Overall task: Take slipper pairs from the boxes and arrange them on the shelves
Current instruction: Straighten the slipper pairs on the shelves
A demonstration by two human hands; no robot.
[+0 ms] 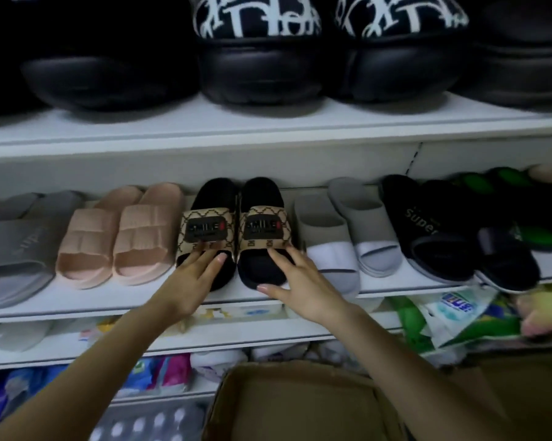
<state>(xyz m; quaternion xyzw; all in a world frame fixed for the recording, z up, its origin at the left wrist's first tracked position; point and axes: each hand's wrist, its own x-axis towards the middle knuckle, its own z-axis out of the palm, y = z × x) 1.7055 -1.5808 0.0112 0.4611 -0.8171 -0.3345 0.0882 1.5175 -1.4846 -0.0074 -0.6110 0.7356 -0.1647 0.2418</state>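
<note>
Okay, both of my bare hands are up at the middle shelf point(109, 302), working on the SMILE slippers point(263, 230), the black pair with the tan patterned straps. The pair is down on the shelf, side by side, toes toward me. It sits between the pink slides point(109, 240) on one side and the grey-and-white slides point(338, 240) on the other.

My left grip point(193, 275) lies flat on the toe of the left slipper, fingers spread and fairly straight, nothing clamped. My right grip point(297, 278) does the same on the right slipper. Its fingers reach up to the strap edge and the thumb sits at the toe front, so it presses and doesn't pinch. I read both as apart, just nudging the pair square.

As for progress, this pair looks placed and only wants lining up. The row reads full from here. Grey slides point(17, 246) sit far left, black Super slippers point(427, 224) stand beyond the grey-and-white ones, and something green sits past those, too blurred to name. On the upper shelf point(268, 128) stand chunky black shoes with white-patterned uppers point(258, 43).

Below my arms the cardboard box point(300, 405) stands open, and the part I can see shows bare cardboard. So this box may be finished, though I can't see all of it, nor whether more boxes wait out of view.
</note>
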